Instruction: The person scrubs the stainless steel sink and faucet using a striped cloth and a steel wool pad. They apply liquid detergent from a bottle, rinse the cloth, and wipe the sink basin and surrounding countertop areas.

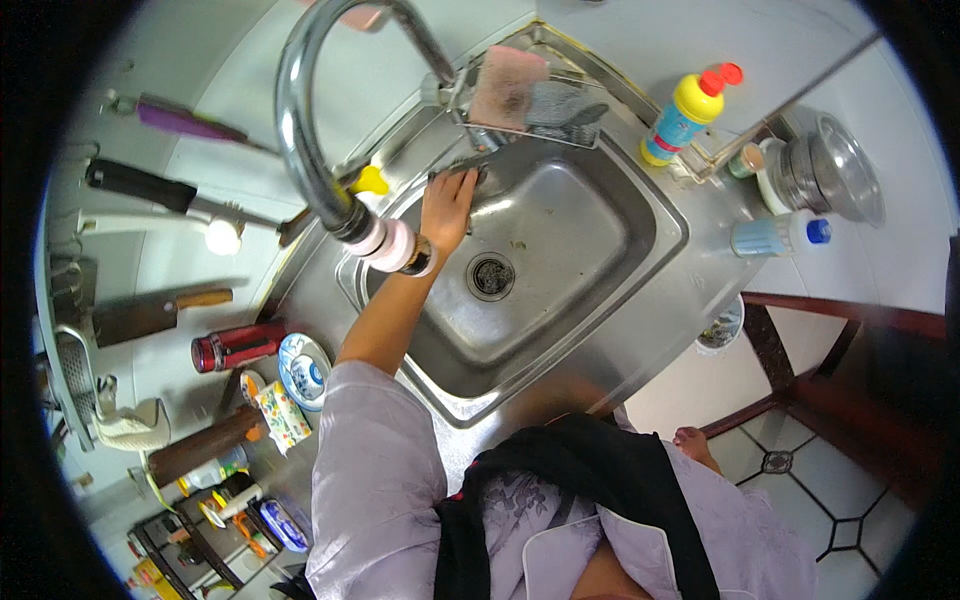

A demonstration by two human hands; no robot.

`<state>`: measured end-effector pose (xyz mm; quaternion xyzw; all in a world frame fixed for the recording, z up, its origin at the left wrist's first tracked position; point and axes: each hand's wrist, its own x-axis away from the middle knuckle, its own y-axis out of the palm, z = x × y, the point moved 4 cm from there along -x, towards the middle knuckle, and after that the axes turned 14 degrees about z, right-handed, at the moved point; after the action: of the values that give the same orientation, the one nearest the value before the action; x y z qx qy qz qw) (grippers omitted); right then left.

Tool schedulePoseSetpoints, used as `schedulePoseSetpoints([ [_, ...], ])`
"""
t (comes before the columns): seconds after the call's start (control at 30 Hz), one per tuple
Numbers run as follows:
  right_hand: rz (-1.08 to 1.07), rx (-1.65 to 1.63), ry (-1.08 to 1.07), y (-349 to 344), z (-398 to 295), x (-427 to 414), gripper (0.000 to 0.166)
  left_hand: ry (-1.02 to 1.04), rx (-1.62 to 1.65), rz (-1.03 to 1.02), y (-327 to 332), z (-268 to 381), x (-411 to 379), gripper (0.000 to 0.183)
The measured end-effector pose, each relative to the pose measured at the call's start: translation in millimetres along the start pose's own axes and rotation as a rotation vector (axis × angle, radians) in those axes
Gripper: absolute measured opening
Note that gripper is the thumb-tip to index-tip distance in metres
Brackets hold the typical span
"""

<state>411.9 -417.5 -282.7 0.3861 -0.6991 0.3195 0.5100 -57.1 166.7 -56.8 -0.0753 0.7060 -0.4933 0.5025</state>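
Observation:
My left hand (448,214) reaches across the stainless steel sink (577,259) to its far left wall. Its fingers lie flat over a dark, pad-like thing (481,175) near the rim, mostly hidden by the hand. Whether the fingers grip it or only press on it does not show. Above the wrist, the chrome gooseneck faucet (296,112) ends in a pink and black spout (390,246). Small scraps (517,244) lie on the basin floor by the drain strainer (490,276). My right hand is out of view.
A wire caddy (559,138) at the sink's back corner holds a pink cloth (510,86) and a grey cloth (562,105). To the right stand a yellow bottle (682,120), a blue-capped bottle (776,234) and steel bowls (810,172). A cleaver (135,322) and spatulas hang left.

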Motion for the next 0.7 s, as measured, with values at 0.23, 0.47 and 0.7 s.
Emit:
schedulePoseSetpoints([
  [0.23, 0.210, 0.574, -0.473, 40, -64, 38, 0.029, -0.301, 0.053, -0.274, 93, -103, 39, 0.052],
  [0.47, -0.310, -0.301, 0.241, 11, -66, -1, 0.022, -0.134, -0.419, -0.392, -32, -89, 93, 0.042],
  [0.7, 0.209, 0.613, -0.368, 70, -108, 59, 0.020, -0.594, -0.612, -0.548, -102, -60, 175, 0.039],
])
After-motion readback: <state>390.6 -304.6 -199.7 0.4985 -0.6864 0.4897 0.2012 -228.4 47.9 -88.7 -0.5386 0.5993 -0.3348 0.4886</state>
